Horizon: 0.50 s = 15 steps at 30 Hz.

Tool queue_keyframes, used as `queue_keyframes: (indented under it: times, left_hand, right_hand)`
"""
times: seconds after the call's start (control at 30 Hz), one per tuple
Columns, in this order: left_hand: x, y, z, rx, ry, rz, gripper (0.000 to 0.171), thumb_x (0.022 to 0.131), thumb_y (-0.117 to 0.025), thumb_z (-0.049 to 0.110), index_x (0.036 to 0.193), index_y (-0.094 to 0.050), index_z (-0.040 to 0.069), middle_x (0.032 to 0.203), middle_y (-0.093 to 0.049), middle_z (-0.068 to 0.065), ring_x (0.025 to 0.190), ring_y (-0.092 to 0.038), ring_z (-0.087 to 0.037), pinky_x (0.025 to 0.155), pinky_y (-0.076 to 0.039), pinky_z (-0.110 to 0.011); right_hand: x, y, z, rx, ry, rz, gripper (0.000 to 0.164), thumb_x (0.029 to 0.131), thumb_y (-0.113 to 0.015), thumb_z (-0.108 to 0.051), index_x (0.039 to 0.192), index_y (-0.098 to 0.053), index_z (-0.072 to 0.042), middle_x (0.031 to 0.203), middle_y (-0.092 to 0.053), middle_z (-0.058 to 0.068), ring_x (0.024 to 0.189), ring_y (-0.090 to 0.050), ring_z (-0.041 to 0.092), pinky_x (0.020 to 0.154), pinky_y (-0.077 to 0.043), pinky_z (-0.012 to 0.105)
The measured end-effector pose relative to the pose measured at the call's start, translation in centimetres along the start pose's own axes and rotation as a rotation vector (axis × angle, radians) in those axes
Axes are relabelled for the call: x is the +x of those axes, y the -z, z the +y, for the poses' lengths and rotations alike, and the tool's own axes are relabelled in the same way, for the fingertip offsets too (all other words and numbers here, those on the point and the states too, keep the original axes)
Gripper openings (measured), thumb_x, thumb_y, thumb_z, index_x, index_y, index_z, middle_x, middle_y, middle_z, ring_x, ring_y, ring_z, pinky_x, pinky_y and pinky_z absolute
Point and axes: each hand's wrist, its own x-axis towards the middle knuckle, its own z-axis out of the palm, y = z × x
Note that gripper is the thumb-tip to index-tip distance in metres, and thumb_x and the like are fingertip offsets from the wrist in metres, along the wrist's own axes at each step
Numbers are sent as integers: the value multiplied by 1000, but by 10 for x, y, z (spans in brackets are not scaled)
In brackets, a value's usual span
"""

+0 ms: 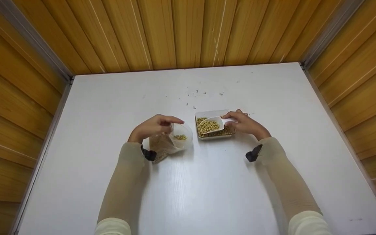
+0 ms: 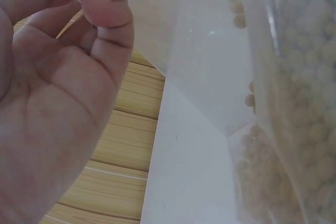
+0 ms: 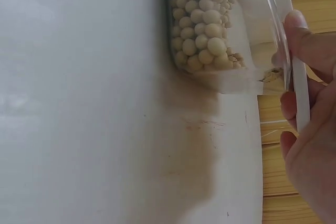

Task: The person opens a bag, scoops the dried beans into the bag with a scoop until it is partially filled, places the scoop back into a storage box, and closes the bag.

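Note:
My left hand [image 1: 153, 127] pinches the upper edge of a clear plastic bag [image 1: 165, 144], its mouth spread toward the right. Soybeans lie inside the bag; in the left wrist view the bag [image 2: 205, 77] hangs from the curled fingers. To its right, a clear rectangular container [image 1: 215, 137] holds more soybeans. My right hand [image 1: 246, 124] grips the handle of a white scoop [image 1: 220, 121], which is heaped with soybeans and sits over the container. In the right wrist view, thumb and fingers wrap the scoop handle [image 3: 301, 95] by the container's wall.
All of this stands near the middle of a white table [image 1: 188, 189]. Small dark marks [image 1: 194, 107] dot the surface behind the container. Wood-patterned panels [image 1: 188, 36] rise along the back and both sides.

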Motion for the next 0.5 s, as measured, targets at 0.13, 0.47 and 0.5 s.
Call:
queue_keyframes:
  times: [0.13,0.47,0.5]
  left_hand:
    - [-1,0,0,-6,-4,-1,44,89,-48,-1,130,-60,5,133,-56,-17,72,-52,-12,71,-48,-37]
    - [-1,0,0,-27,12,-5,43,90,-47,-3,131,-59,5,128,-56,-21,69,-48,-23,66,-44,-43]
    - [-1,0,0,-27,11,-6,43,90,-47,-3,131,-59,4,128,-57,-21,69,-48,-24,66,-44,-43]
  right_hand:
    - [-2,0,-1,45,-6,-9,32,96,-57,-20,124,-59,-3,127,-55,22,134,-27,42,112,-7,62]
    - [-15,6,-32,96,29,-21,33,97,-54,-10,123,-56,9,127,-53,28,125,-37,41,112,-21,55]
    - [-15,6,-31,101,30,-13,33,97,-54,-10,123,-56,9,125,-52,28,119,-40,38,108,-25,54]
